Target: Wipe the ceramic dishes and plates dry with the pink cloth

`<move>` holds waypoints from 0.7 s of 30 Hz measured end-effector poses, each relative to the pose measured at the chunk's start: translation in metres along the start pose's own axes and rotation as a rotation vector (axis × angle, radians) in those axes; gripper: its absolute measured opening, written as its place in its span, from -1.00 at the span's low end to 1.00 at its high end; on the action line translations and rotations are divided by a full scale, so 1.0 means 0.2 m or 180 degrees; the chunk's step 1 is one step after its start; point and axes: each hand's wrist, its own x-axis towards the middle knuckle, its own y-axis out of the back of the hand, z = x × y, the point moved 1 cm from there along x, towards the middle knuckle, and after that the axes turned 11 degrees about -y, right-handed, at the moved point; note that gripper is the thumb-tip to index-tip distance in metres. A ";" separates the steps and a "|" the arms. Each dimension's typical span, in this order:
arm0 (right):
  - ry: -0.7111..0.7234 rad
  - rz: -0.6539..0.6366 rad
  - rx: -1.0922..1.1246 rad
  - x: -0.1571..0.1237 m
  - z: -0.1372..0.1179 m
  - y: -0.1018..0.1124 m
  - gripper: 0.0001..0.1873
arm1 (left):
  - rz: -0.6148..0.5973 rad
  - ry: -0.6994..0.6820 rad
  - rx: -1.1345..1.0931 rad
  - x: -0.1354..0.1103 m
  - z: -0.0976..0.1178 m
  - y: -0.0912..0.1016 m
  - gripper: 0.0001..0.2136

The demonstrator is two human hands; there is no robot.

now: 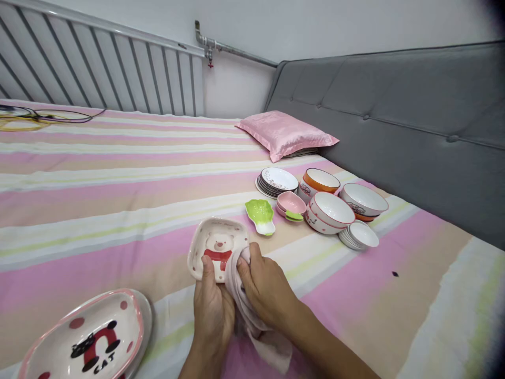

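Note:
A small square dish (201, 239) with a bear in a red scarf is held up above the bed, its face tilted toward me. My left hand (213, 302) grips its near edge, thumb on the front. In my right hand (268, 281) a pale pinkish cloth (240, 289) is bunched and pressed against the dish's right side; its loose end hangs down below. Some of the right fingers are hidden behind the dish and cloth. Just beyond the dish lies a green and white leaf-shaped dish (260, 213).
Oval cat plates (130, 316) lie at the near left. Stacked plates (280, 179), pink dishes (292, 202), bowls (331, 210) and small white dishes (363, 234) stand to the right. A pink pillow (288, 131) rests by the grey headboard (379, 95). Cables (47, 116) lie far left.

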 end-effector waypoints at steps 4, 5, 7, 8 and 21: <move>0.0064 -0.0280 -0.0222 -0.03 -0.01 0.02 -0.71 | 0.0056 0.0060 0.0000 0.02 0.01 0.01 -0.65; 0.0142 -0.0358 -0.0259 -0.04 -0.01 0.03 -0.70 | 0.0066 0.0083 0.0022 0.02 0.02 0.01 -0.64; 0.0402 -0.0520 -0.0311 -0.06 0.00 0.05 -0.70 | 0.0125 0.0115 0.0107 0.03 0.03 0.02 -0.63; 0.0561 -0.0609 -0.0330 -0.07 0.01 0.06 -0.70 | 0.0166 0.0122 0.0168 0.03 0.03 0.02 -0.62; 0.1308 -0.1616 0.0158 -0.07 0.15 0.29 -0.85 | 0.0136 -0.0389 -0.0011 0.06 0.02 0.01 -0.74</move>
